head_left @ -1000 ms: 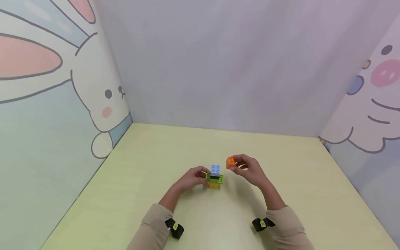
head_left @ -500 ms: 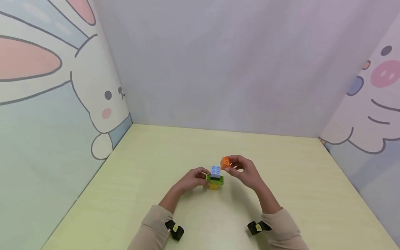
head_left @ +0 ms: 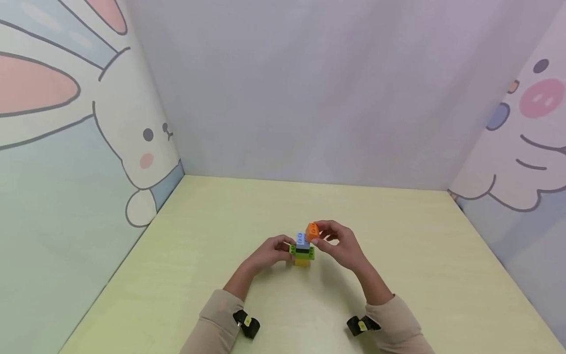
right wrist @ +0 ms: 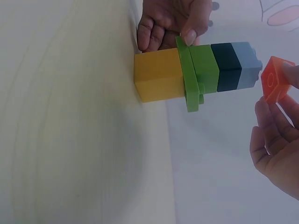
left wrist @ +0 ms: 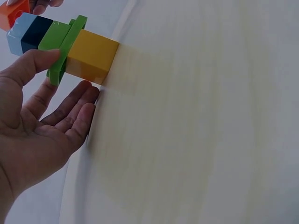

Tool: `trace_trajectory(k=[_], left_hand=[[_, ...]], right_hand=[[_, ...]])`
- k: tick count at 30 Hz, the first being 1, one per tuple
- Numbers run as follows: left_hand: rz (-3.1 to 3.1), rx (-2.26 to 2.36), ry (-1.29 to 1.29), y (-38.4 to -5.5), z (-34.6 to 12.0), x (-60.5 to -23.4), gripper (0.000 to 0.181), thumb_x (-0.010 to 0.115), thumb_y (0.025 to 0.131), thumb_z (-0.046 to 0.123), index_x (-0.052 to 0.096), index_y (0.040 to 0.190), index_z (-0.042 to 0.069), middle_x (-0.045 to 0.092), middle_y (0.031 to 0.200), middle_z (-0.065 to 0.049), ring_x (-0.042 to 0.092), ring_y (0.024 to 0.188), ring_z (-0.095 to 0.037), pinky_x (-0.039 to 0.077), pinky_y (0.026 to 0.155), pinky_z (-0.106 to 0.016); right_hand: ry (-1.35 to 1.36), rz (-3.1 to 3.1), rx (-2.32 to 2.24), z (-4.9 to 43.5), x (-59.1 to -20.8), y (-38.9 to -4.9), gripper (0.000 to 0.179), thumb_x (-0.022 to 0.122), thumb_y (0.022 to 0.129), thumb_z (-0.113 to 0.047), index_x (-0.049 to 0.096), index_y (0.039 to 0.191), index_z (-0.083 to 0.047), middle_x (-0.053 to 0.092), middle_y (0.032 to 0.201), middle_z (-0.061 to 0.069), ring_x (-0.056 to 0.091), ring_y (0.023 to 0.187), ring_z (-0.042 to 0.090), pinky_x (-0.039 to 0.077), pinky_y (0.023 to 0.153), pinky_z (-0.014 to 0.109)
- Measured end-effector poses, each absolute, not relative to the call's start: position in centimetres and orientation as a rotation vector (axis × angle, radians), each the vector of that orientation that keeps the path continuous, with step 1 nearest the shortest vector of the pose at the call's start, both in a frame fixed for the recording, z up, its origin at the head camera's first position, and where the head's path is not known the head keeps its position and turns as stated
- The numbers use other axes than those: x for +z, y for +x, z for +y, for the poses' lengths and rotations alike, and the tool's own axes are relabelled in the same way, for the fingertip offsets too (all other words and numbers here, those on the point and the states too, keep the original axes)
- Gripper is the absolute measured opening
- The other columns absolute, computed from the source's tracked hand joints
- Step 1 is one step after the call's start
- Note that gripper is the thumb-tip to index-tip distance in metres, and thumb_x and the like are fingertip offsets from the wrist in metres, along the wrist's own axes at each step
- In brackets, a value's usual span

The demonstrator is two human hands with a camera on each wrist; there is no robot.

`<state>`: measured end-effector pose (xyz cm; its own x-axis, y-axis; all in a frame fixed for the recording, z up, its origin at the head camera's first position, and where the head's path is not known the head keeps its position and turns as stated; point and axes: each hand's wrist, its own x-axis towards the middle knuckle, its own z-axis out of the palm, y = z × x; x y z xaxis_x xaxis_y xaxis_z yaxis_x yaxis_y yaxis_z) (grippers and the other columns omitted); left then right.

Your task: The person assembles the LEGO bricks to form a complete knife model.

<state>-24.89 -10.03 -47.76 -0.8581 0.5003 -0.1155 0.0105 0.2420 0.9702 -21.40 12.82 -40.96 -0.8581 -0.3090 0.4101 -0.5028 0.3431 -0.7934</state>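
In the middle of the table stands an upright stack of toy building blocks. From the bottom it has a yellow block [right wrist: 159, 76], a wider flat green plate [right wrist: 190, 88], a green block [right wrist: 205, 69], a dark block [right wrist: 226, 67] and a light blue block [right wrist: 245, 65] with studs up. My left hand [head_left: 270, 253] pinches one end of the green plate between thumb and index finger, its other fingers beside the yellow block. An orange block [head_left: 312, 231] is pinched in my right hand [head_left: 340, 246], tilted just above the light blue block, a small gap apart in the right wrist view.
The pale yellow tabletop [head_left: 221, 206] is bounded by a grey back wall [head_left: 300, 98] and side walls with cartoon animals, a rabbit [head_left: 137, 132] on the left. Black wrist cameras [head_left: 247, 324] sit on both sleeves.
My right hand has brought the orange block leftward, from beside the stack to over its top. The left hand keeps its grip, and the stack stands where it was.
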Motion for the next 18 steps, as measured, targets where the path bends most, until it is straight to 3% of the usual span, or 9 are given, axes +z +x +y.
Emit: trace_trajectory(k=[8, 14, 18], left_hand=[[2.106, 1.666, 0.466, -24.7, -10.2, -47.6, 0.024, 0.065, 0.087, 0.009, 0.059, 0.11, 0.008, 0.062, 0.106, -0.006, 0.059, 0.095, -0.02, 0.045, 0.083, -0.037], [2.105, 1.667, 0.475, -24.6, -10.2, -47.6, 0.023, 0.064, 0.087, 0.009, 0.059, 0.11, 0.008, 0.062, 0.104, -0.005, 0.059, 0.095, -0.02, 0.044, 0.082, -0.037], [2.107, 1.676, 0.498, -24.6, -10.3, -47.6, 0.023, 0.064, 0.087, 0.008, 0.059, 0.109, 0.007, 0.062, 0.105, -0.006, 0.059, 0.096, -0.02, 0.044, 0.083, -0.038]], right_hand=[[0.736, -2.372, 1.509, 11.1, -39.3, -20.3, 0.036, 0.07, 0.08, 0.003, 0.057, 0.113, 0.009, 0.062, 0.095, 0.016, 0.056, 0.083, 0.035, 0.046, 0.071, 0.05], [0.741, -2.368, 1.552, 10.5, -39.5, -20.3, 0.035, 0.07, 0.081, 0.002, 0.057, 0.112, 0.008, 0.062, 0.098, 0.017, 0.056, 0.086, 0.04, 0.044, 0.071, 0.055], [0.742, -2.383, 1.535, 10.3, -39.6, -20.4, 0.035, 0.07, 0.081, 0.001, 0.058, 0.113, 0.007, 0.062, 0.098, 0.016, 0.056, 0.085, 0.038, 0.045, 0.071, 0.052]])
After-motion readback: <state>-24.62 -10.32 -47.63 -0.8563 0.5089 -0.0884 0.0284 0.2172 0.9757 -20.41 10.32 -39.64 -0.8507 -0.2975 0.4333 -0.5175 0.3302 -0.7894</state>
